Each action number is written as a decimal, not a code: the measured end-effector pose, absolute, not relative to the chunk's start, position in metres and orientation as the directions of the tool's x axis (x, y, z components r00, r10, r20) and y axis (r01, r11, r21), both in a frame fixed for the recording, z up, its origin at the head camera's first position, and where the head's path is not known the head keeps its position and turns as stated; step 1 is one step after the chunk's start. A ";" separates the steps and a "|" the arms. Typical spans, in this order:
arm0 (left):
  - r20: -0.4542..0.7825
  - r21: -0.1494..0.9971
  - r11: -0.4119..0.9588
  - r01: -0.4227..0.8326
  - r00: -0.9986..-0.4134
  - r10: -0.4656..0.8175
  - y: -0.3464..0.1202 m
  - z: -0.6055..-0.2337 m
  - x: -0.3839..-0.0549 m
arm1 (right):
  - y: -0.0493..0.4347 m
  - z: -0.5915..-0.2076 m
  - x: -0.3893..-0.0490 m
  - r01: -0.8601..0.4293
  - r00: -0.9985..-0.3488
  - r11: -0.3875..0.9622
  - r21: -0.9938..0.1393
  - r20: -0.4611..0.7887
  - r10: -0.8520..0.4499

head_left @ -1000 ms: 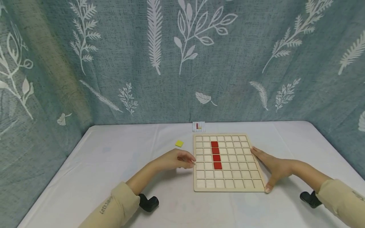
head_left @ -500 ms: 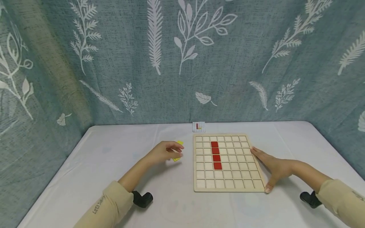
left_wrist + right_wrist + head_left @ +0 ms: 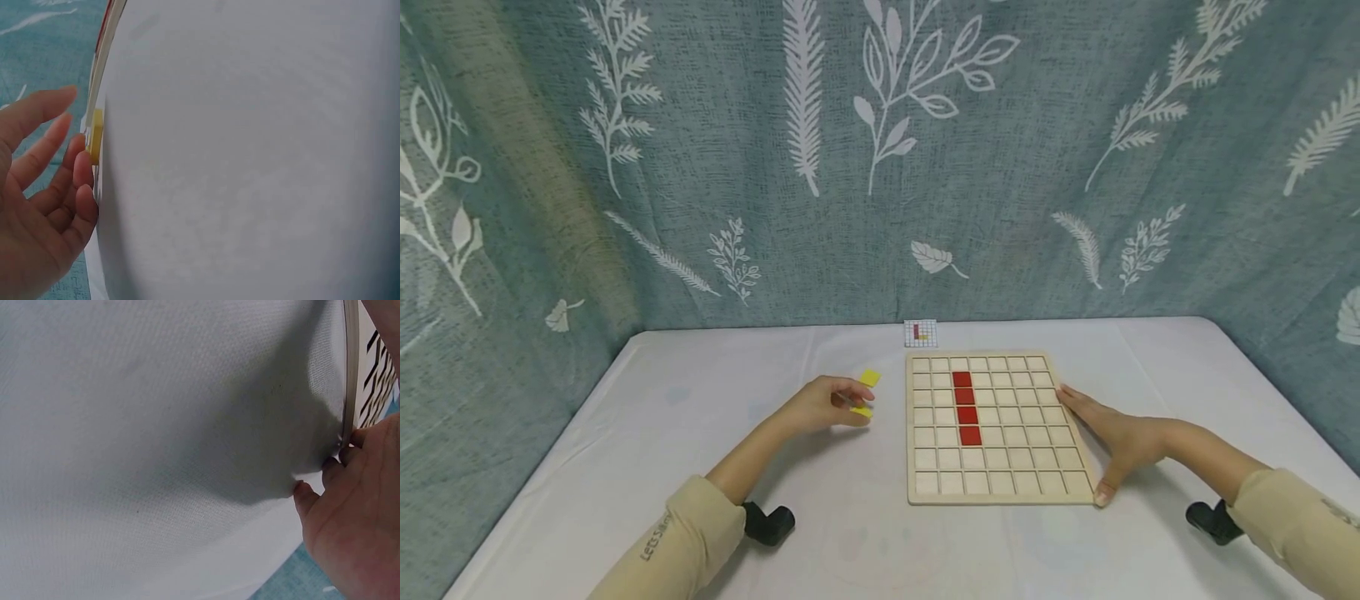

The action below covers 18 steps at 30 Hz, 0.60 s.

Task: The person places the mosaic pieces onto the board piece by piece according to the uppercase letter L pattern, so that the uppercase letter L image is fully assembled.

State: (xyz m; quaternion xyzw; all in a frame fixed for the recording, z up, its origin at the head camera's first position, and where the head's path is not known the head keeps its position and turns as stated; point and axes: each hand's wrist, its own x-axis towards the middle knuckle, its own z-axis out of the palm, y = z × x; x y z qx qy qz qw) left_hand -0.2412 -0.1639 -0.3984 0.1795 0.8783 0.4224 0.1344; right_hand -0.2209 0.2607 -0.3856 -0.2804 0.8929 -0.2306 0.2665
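Note:
In the head view my left hand [image 3: 827,404] hovers left of the wooden grid board [image 3: 1000,497], fingers and thumb apart around a yellow square tile [image 3: 862,412]. A second yellow tile [image 3: 869,377] lies just beyond the fingertips. The left wrist view shows a yellow tile [image 3: 96,137] edge-on by the fingertips, with the thumb standing away from it. My right hand [image 3: 1131,446] rests along the board's right side, thumb at the front corner and fingers stretched to the edge. In the right wrist view, fingertips touch the board's edge [image 3: 352,369]. Several red tiles [image 3: 967,415] form a column on the board.
A small printed card [image 3: 921,333] with a coloured grid pattern lies behind the board. White cloth [image 3: 700,400] covers the table, and a blue-green leaf-patterned curtain [image 3: 737,167] hangs behind it. Black wrist devices [image 3: 769,525] sit below both sleeves.
My left hand has moved left from the board's edge to the yellow tiles, then shifted slightly, uncovering the far tile. The right hand stays at the board.

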 end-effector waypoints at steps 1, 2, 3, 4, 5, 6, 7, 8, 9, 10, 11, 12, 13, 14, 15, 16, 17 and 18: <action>-0.082 0.784 0.584 0.208 -0.899 0.431 -0.164 -0.399 -0.240 | 0.260 -0.385 -0.221 -0.381 -0.698 0.733 -0.563 -0.344 -0.627; -0.085 0.778 0.592 0.208 -0.900 0.428 -0.164 -0.399 -0.240 | 0.260 -0.385 -0.221 -0.383 -0.698 0.733 -0.563 -0.344 -0.628; -0.083 0.771 0.599 0.216 -0.899 0.430 -0.164 -0.399 -0.239 | 0.260 -0.385 -0.221 -0.387 -0.696 0.730 -0.563 -0.342 -0.632; -0.081 0.766 0.604 0.221 -0.899 0.431 -0.165 -0.399 -0.239 | 0.260 -0.385 -0.221 -0.390 -0.694 0.728 -0.565 -0.339 -0.635; -0.075 0.761 0.607 0.230 -0.897 0.435 -0.165 -0.399 -0.238 | 0.260 -0.385 -0.222 -0.393 -0.694 0.726 -0.565 -0.336 -0.637; -0.076 0.759 0.609 0.230 -0.898 0.433 -0.165 -0.399 -0.238 | 0.260 -0.385 -0.222 -0.388 -0.695 0.729 -0.564 -0.341 -0.633; -0.076 0.757 0.612 0.230 -0.899 0.432 -0.165 -0.400 -0.238 | 0.260 -0.385 -0.222 -0.382 -0.697 0.732 -0.565 -0.344 -0.629; -0.079 0.757 0.613 0.226 -0.900 0.429 -0.165 -0.400 -0.238 | 0.260 -0.386 -0.222 -0.376 -0.698 0.734 -0.566 -0.348 -0.626; -0.080 0.758 0.613 0.223 -0.901 0.426 -0.165 -0.401 -0.238 | 0.260 -0.386 -0.222 -0.375 -0.698 0.731 -0.570 -0.346 -0.628; -0.082 0.758 0.614 0.218 -0.903 0.421 -0.165 -0.401 -0.238 | 0.260 -0.386 -0.222 -0.373 -0.697 0.730 -0.573 -0.345 -0.628; -0.084 0.757 0.618 0.212 -0.907 0.414 -0.165 -0.402 -0.239 | 0.260 -0.386 -0.222 -0.368 -0.699 0.731 -0.574 -0.347 -0.625; -0.090 0.753 0.626 0.200 -0.912 0.399 -0.165 -0.403 -0.238 | 0.260 -0.387 -0.222 -0.363 -0.700 0.733 -0.575 -0.350 -0.622; -0.088 0.745 0.638 0.197 -0.918 0.386 -0.166 -0.403 -0.238 | 0.260 -0.387 -0.222 -0.363 -0.700 0.731 -0.577 -0.348 -0.623; -0.085 0.736 0.648 0.193 -0.925 0.371 -0.166 -0.404 -0.238 | 0.260 -0.387 -0.222 -0.365 -0.700 0.730 -0.577 -0.347 -0.624; -0.080 0.727 0.660 0.191 -0.930 0.358 -0.166 -0.404 -0.238 | 0.260 -0.387 -0.222 -0.366 -0.701 0.730 -0.577 -0.345 -0.624; -0.075 0.716 0.672 0.191 -0.935 0.346 -0.166 -0.405 -0.238 | 0.260 -0.388 -0.222 -0.363 -0.703 0.733 -0.575 -0.348 -0.620; -0.069 0.704 0.684 0.192 -0.940 0.335 -0.166 -0.405 -0.237 | 0.260 -0.388 -0.222 -0.360 -0.705 0.736 -0.573 -0.350 -0.617; -0.064 0.694 0.694 0.192 -0.944 0.325 -0.166 -0.405 -0.237 | 0.261 -0.388 -0.222 -0.362 -0.706 0.738 -0.569 -0.350 -0.616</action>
